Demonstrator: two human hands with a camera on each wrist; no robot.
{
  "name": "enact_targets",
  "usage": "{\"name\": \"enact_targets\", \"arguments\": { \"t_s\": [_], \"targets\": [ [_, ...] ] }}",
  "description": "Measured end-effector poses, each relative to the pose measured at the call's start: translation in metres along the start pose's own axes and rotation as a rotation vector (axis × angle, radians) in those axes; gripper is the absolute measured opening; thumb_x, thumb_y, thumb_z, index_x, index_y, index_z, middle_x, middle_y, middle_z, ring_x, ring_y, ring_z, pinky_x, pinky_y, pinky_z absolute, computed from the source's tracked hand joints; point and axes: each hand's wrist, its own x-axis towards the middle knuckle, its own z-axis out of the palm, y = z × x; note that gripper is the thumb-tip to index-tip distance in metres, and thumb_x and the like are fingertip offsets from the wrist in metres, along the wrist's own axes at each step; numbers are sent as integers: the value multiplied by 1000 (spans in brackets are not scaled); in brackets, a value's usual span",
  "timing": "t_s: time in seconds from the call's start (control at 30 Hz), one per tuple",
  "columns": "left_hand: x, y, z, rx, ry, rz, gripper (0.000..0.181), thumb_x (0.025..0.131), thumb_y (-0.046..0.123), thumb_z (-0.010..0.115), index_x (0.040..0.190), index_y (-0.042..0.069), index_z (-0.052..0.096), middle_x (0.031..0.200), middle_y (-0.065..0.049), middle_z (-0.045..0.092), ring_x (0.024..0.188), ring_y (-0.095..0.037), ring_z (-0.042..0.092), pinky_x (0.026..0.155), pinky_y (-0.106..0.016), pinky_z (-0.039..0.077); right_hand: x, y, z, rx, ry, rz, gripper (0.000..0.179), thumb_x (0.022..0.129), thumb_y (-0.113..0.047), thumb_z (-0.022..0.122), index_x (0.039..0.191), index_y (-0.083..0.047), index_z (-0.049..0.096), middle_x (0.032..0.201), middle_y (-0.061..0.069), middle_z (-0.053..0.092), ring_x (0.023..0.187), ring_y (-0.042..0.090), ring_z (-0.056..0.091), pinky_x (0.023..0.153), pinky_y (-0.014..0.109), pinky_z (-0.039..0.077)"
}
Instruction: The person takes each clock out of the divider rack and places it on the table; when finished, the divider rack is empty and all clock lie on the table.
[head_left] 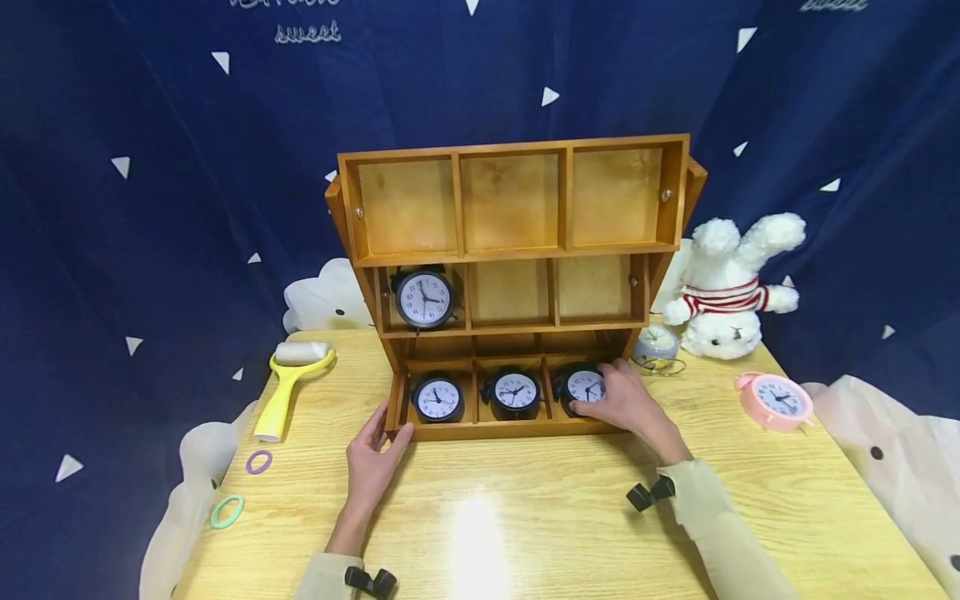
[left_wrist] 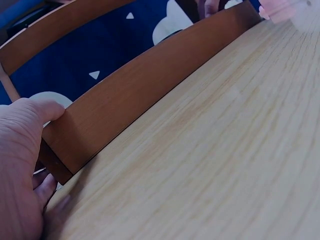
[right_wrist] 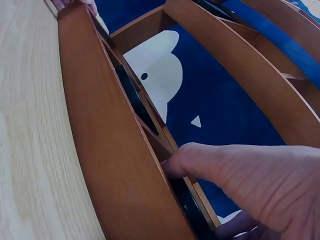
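Note:
A brown wooden shelf (head_left: 510,430) with three stepped tiers stands on the table, each tier split into three compartments. My left hand (head_left: 369,467) holds its front left corner, thumb on the front board and fingers along the side, as the left wrist view (left_wrist: 25,150) also shows. In the bottom right compartment sits a black alarm clock (head_left: 585,387), gripped by my right hand (head_left: 637,408) with thumb and fingers about its case. A second black clock (head_left: 515,390) is in the bottom middle compartment and a third clock (head_left: 437,399) in the bottom left.
Another black clock (head_left: 424,298) is in the middle tier's left compartment. Right of the shelf are a blue-grey clock (head_left: 654,342), a white plush rabbit (head_left: 723,292) and a pink clock (head_left: 776,400). A yellow lint roller (head_left: 281,400), purple ring (head_left: 258,462) and green ring (head_left: 217,517) lie left.

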Motion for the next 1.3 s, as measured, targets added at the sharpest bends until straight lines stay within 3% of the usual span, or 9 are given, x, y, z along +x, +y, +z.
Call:
{"name": "enact_targets", "arguments": {
  "t_s": [0.13,0.23,0.47,0.73,0.83,0.9,1.1,1.3],
  "targets": [
    [5,-25,0,7,14,3,64,92,12,82,148,-2,55,149,-23,55,140,-35,53,112,-39,46,2,0,2,14,21,26,81,71,-47,90,116,14,62,107,28,59,100,41,55,80,53,55],
    [10,-41,0,17,27,15,64,91,16,84,148,2,57,149,-20,56,140,-33,53,111,-35,46,3,3,6,52,71,29,82,67,-44,93,116,14,63,108,29,61,102,43,56,83,55,55],
    [10,-37,2,8,31,-2,64,92,11,82,148,0,56,149,-21,56,140,-33,53,113,-37,44,4,6,9,110,158,9,81,65,-41,92,117,15,64,109,31,62,99,44,59,82,56,55],
    [2,-1,1,8,1,-15,62,92,4,80,146,-9,53,147,-28,55,139,-38,52,113,-44,43,-2,3,3,203,153,70,88,66,-41,93,127,12,59,119,30,59,102,44,60,84,57,56],
    [1,1,0,27,-2,-15,63,92,4,80,147,-9,53,147,-27,55,139,-37,53,113,-44,44,-5,2,-1,245,159,90,89,68,-39,93,131,11,56,122,30,57,103,43,59,86,58,56],
    [2,-4,1,30,1,-10,63,92,5,80,147,-9,52,147,-27,55,139,-37,53,113,-45,44,-6,2,-4,266,171,94,88,69,-37,94,131,11,55,123,30,57,104,43,59,87,58,56],
    [10,-37,3,18,16,-12,65,93,9,81,150,-2,53,150,-24,53,141,-35,51,114,-41,42,-12,-3,-13,311,238,74,85,68,-32,94,130,10,54,120,30,58,105,43,57,87,59,55],
    [9,-42,1,34,22,1,66,91,16,84,149,2,56,149,-21,56,140,-34,53,112,-36,45,-22,-2,-16,324,272,64,86,66,-29,95,131,8,53,123,28,55,105,41,56,85,55,54]
  ]
}}
